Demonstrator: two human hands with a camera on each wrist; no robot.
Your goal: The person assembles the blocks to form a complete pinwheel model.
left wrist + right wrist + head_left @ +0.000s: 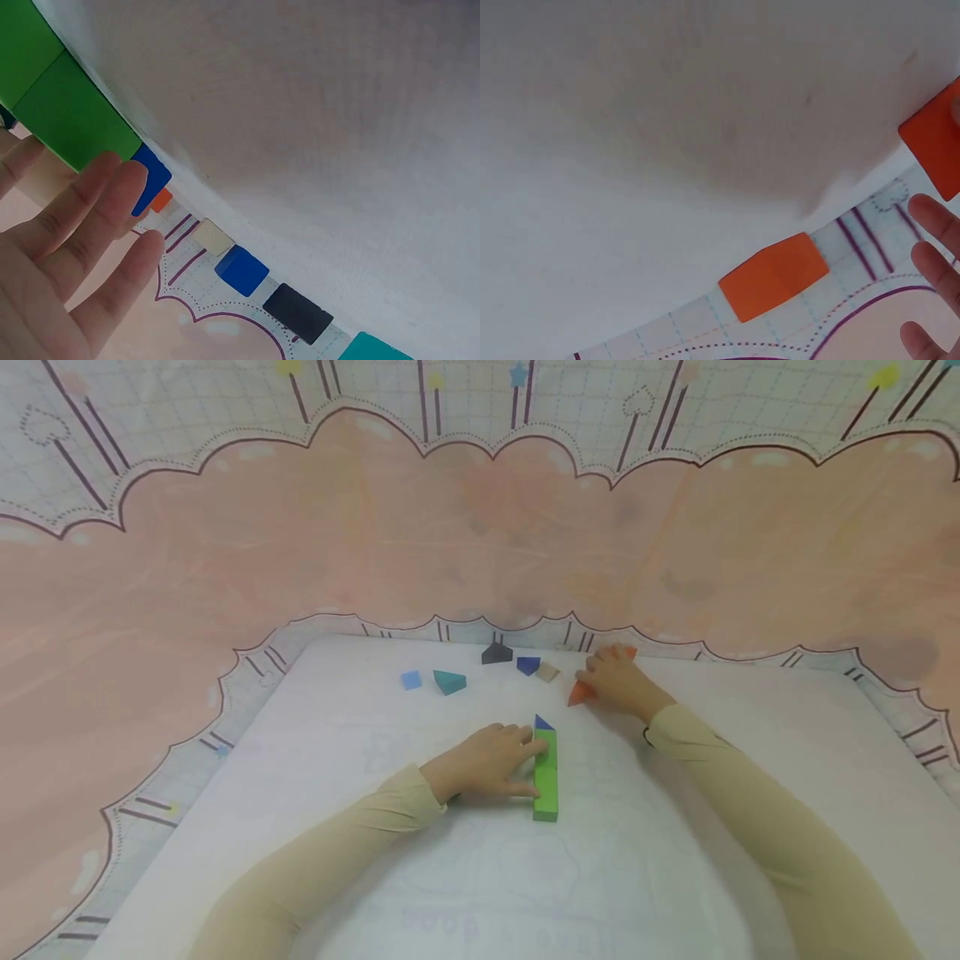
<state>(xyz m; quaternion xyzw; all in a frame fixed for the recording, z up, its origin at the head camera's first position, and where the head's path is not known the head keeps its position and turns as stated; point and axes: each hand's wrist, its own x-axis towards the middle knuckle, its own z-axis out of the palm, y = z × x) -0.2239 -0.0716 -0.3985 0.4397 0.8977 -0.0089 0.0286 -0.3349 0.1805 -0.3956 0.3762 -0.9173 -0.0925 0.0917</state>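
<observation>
Two green blocks [546, 781] stand end to end on the white table, with a blue triangular block [543, 723] at their far end. My left hand [487, 760] lies along their left side, its index finger and thumb touching the green with fingers fairly straight. In the left wrist view, fingertips [131, 176] come close to the blue block [154, 178]. Toward the far right, my right hand [617, 681] pinches a pointed orange block [581, 693]. That block [936, 139] is cut off at the right wrist view's edge, where a fingertip overlaps it.
Another orange block [775, 277] lies just past my right fingers. Along the table's far side are a beige block [548, 672], a blue block [528, 666], a black block [497, 653], a teal block [450, 682] and a light blue block [411, 680]. A patterned cloth [480, 543] rises behind the table.
</observation>
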